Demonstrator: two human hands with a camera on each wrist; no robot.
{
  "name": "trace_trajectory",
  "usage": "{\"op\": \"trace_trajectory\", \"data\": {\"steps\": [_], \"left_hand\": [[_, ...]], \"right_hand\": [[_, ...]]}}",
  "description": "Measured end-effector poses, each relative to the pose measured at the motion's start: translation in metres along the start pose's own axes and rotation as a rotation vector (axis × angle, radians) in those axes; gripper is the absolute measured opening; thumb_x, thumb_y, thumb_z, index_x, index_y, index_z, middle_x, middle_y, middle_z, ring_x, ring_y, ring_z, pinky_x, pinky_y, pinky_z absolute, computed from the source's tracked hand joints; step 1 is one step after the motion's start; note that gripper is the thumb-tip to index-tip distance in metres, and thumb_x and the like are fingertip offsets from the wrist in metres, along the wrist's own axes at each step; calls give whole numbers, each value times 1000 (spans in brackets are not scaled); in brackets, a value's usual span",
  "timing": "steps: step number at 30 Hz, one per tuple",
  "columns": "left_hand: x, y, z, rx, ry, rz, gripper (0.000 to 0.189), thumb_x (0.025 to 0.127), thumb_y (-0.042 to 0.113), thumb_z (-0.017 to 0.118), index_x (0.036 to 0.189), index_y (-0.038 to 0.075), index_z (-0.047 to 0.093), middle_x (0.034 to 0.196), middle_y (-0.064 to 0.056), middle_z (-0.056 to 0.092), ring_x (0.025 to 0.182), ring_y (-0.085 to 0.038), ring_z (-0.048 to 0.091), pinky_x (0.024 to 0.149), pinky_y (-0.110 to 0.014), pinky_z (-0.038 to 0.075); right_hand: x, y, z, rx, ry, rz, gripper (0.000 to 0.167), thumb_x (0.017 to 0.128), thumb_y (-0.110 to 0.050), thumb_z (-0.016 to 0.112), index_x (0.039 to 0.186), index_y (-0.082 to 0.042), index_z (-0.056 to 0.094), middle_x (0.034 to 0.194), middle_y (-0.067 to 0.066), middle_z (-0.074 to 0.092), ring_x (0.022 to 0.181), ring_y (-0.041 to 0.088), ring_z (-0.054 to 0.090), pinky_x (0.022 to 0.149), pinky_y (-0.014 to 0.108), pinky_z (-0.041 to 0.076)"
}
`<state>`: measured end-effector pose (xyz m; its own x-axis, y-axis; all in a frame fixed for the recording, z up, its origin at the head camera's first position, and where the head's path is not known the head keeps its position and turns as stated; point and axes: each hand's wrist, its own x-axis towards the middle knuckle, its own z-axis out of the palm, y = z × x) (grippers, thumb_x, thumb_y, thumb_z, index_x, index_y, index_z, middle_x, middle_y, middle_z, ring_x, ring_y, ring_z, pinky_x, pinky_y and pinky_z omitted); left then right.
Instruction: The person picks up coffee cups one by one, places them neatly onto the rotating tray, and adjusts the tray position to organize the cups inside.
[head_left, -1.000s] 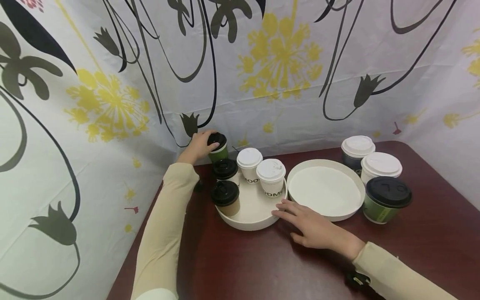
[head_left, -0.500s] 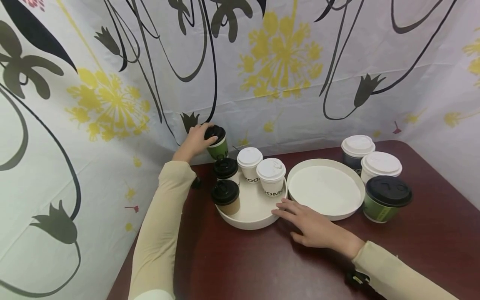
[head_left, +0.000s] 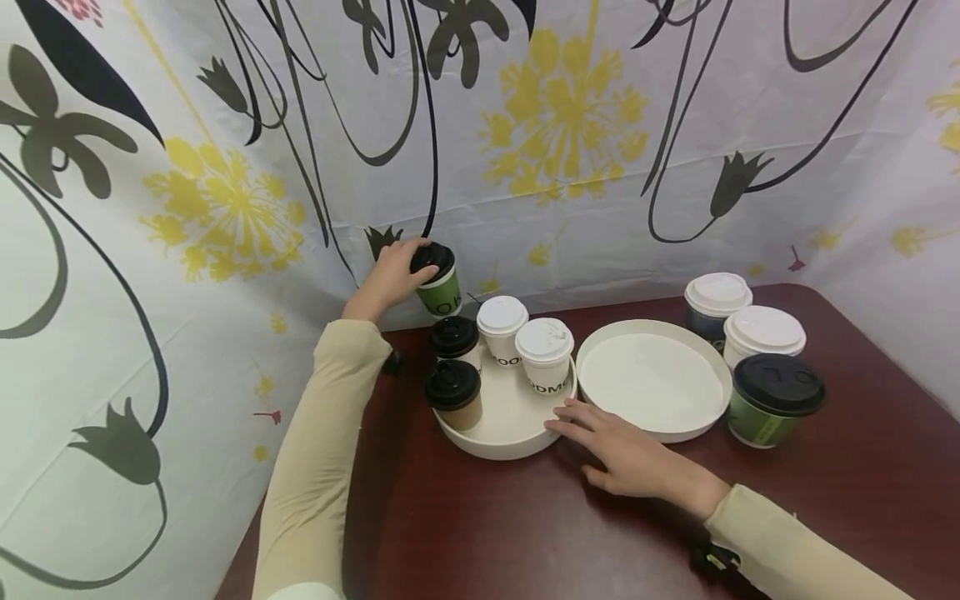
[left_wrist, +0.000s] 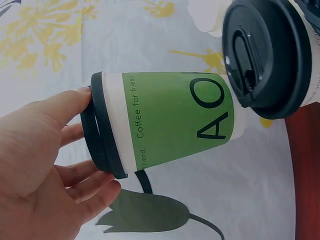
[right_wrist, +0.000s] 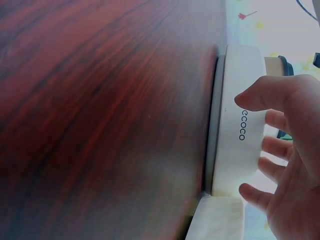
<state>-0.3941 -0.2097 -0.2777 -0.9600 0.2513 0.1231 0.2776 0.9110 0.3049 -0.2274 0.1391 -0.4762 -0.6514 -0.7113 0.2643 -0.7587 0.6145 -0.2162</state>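
My left hand (head_left: 393, 277) grips a green paper coffee cup (head_left: 441, 296) by its black lid, behind the left round tray (head_left: 501, 451). In the left wrist view the cup (left_wrist: 175, 120) hangs clear of the table, fingers and thumb around the lid (left_wrist: 102, 127). Inside the left tray stand a brown cup with a black lid (head_left: 453, 387), another black-lidded cup (head_left: 454, 337) and two white-lidded cups (head_left: 544, 343). My right hand (head_left: 618, 446) rests at that tray's right front rim, its fingers loosely extended. The right wrist view shows the tray's lettered wall (right_wrist: 240, 120) beside the thumb.
A second round white tray (head_left: 652, 379) adjoins the first on the right. Beyond it stand a green cup with a black lid (head_left: 776, 400), a white-lidded cup (head_left: 763, 333) and a dark cup with a white lid (head_left: 717, 304). Patterned cloth (head_left: 570, 250) hangs behind the table.
My left hand has raised the green cup from behind the tray, so more of its side shows. The right hand and the other cups have stayed in place.
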Motion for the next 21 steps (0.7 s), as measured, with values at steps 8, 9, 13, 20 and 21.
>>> {"op": "trace_trajectory", "data": {"steps": [8,9,13,20,21], "left_hand": [[-8,10,-12,-1,23,31,59,101,41,52,152,15,36,158,-16,34,148,-40,26,119,-55,29],[-9,11,-13,-5,28,37,59,101,41,52,152,15,37,158,-16,35,148,-40,26,120,-55,28],[-13,16,-18,-13,39,63,59,101,41,52,152,14,37,158,-14,37,148,-39,26,120,-54,27],[-17,28,-23,25,49,117,59,100,42,54,150,14,40,157,-13,39,148,-35,30,122,-51,26],[-18,31,-23,26,46,120,59,100,42,54,150,14,40,157,-13,39,149,-35,29,122,-50,26]], "right_hand": [[0,-1,1,-2,-8,11,76,80,-16,74,149,-19,43,152,9,46,145,34,39,110,54,43],[0,-1,1,-2,-10,12,76,80,-16,74,149,-19,43,152,9,45,145,34,39,110,54,43],[-1,-1,1,-1,-11,11,76,80,-16,74,149,-19,43,152,9,46,145,34,39,110,54,43],[0,-2,1,2,-9,10,76,80,-15,75,149,-18,43,152,10,46,145,34,39,111,54,42],[0,-2,1,2,-9,11,76,80,-15,75,149,-18,43,152,10,46,145,34,39,111,54,42]]}}
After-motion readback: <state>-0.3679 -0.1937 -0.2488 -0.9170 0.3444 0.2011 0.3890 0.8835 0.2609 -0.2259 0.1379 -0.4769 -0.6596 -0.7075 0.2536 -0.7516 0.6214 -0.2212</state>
